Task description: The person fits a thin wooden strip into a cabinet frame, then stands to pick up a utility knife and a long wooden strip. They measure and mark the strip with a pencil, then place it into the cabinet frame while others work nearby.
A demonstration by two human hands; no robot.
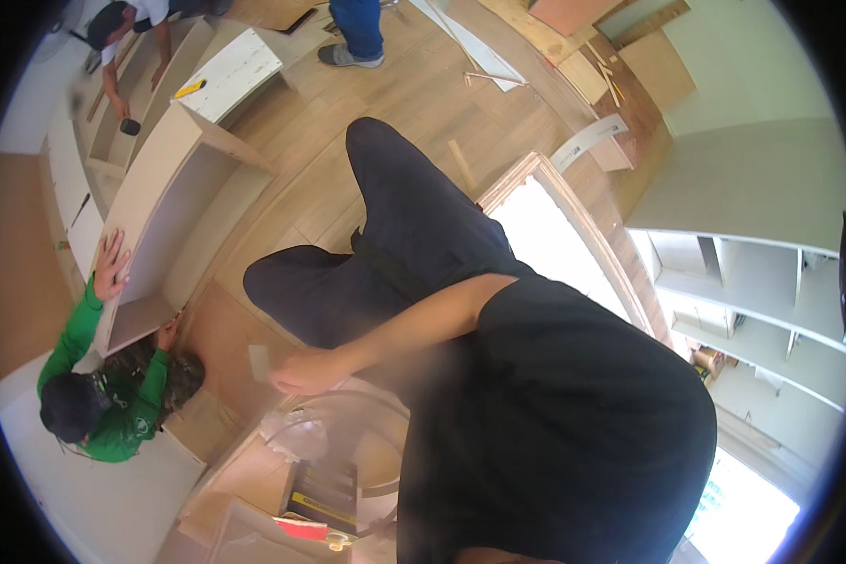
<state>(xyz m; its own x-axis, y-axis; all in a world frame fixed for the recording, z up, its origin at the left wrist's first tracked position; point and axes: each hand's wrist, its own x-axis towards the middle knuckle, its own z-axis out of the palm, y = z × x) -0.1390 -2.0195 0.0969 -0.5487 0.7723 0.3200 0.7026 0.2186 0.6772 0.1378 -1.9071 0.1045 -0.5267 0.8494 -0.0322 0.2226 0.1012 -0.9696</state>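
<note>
- Cabinet box (155,202) = landmark: long, open-fronted, smooth pale panels, sharp corners, plain inside.
- Just R of box's low end: brown board (218,329), thin, flat, matte; pale slip (258,363), rectangular, looks laid on it.
- Below & R of box: see-thru bag (296,434), crinkly, thin; curved strip (382,488), pale, bent like a hoop; dark carton (324,493) w/ yellow band.
- Well R of box: white-topped slab (547,226), layered ply edge.
- Curved strip blurry in part; slab's near end hidden behind black shirt (564,423); L hand not in view; bag's contents can't be made out.
- R arm bent at elbow, forearm across lap, angled toward box's low end. R hand (303,371) sits R of & a bit below that end, b/w slip and bag, close to both.
- R fingers look curled, tips unclear; can't tell if gripping anything.
- Co-worker in green (113,414), at box's low end: one hand (112,267) spread on outer panel, other near lower corner.
</note>
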